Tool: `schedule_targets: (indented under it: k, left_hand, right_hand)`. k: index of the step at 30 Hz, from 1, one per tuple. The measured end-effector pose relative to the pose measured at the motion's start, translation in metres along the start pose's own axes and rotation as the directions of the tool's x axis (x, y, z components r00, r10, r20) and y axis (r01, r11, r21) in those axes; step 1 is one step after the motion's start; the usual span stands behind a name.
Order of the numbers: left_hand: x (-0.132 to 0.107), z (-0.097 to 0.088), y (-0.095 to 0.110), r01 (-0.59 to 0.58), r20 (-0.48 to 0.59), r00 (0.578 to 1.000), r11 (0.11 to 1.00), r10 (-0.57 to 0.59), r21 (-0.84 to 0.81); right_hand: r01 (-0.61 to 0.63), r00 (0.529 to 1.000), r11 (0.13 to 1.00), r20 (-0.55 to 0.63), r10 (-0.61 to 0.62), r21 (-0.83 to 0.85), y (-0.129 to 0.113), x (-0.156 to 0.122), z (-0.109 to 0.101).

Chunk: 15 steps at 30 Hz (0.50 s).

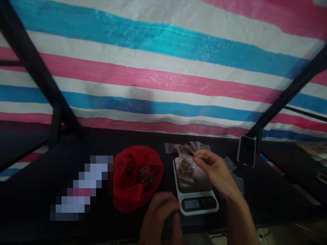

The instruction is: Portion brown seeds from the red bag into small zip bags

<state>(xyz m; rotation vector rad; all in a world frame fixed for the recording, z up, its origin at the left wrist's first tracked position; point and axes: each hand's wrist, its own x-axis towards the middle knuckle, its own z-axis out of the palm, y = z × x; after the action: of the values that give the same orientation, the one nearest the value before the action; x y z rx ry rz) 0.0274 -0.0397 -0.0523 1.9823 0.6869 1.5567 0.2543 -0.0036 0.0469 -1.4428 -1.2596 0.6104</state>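
My right hand is pinching a small zip bag of brown, dried-looking pieces by its top corner, thumb and fingers closed on the film. The bag dangles over the dark platform of a digital kitchen scale, and from this angle I can't tell whether its bottom touches the platform. My left hand sits low in the shadow, in front of the scale and just left of it, with its fingers curled; I can't tell whether it's clenched on anything.

That bag should handle as a light, soft thing. The thin plastic looks slippery and will give under pressure, while the contents can shift and drag it off balance. I'd keep hold of the flat strip above the seal, not the filled pouch, and support the bottom if it swings.

Behind the scale lies a loose pile of similar filled bags, with a few clear bags to its right. On the left, a red plastic bag lies open on the black table, holding dark reddish-brown material and a small cup. Farther left is a pixelated object — I can't make it out. A black phone stands tilted at the back, against a striped tarp.
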Motion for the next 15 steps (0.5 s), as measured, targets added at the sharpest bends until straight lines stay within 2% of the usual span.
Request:
schedule_targets:
  k: [1, 2, 3, 4, 6, 8, 9, 12, 15]
  left_hand:
    - [0.014, -0.002, 0.001, 0.099, -0.135, 0.987, 0.994, -0.093, 0.037]
    - [0.028, -0.003, 0.002, 0.213, -0.252, 0.947, 0.977, -0.199, 0.031]
    - [0.041, -0.004, 0.002, 0.327, -0.28, 0.905, 0.945, -0.319, -0.022]
    - [0.053, -0.006, 0.002, 0.409, -0.236, 0.875, 0.907, -0.422, -0.106]
    - [0.072, -0.009, 0.001, 0.505, -0.113, 0.83, 0.823, -0.546, -0.261]
    - [0.082, -0.014, 0.0, 0.55, -0.04, 0.802, 0.763, -0.596, -0.338]
    - [0.085, -0.016, -0.001, 0.559, -0.039, 0.791, 0.747, -0.611, -0.359]
    - [0.087, -0.021, -0.002, 0.555, -0.116, 0.757, 0.727, -0.643, -0.406]
    - [0.086, -0.023, -0.004, 0.548, -0.157, 0.742, 0.725, -0.652, -0.417]
  right_hand:
    - [0.015, 0.999, 0.998, 0.027, -0.017, 0.057, -0.008, -0.002, 0.004]
    - [0.024, 0.998, 0.995, 0.06, -0.03, 0.102, -0.016, -0.005, 0.009]
    - [0.023, 0.994, 0.991, 0.099, -0.036, 0.133, -0.023, -0.007, 0.015]
    - [0.016, 0.989, 0.988, 0.14, -0.038, 0.154, -0.028, -0.01, 0.022]
    - [0.003, 0.979, 0.983, 0.201, -0.041, 0.186, -0.036, -0.013, 0.035]
    - [0.006, 0.976, 0.977, 0.212, -0.052, 0.213, -0.039, -0.014, 0.047]
    - [0.012, 0.977, 0.975, 0.205, -0.058, 0.222, -0.039, -0.014, 0.052]
    - [0.018, 0.981, 0.973, 0.184, -0.061, 0.228, -0.035, -0.013, 0.061]
    - [0.029, 0.984, 0.976, 0.165, -0.066, 0.218, -0.034, -0.013, 0.067]
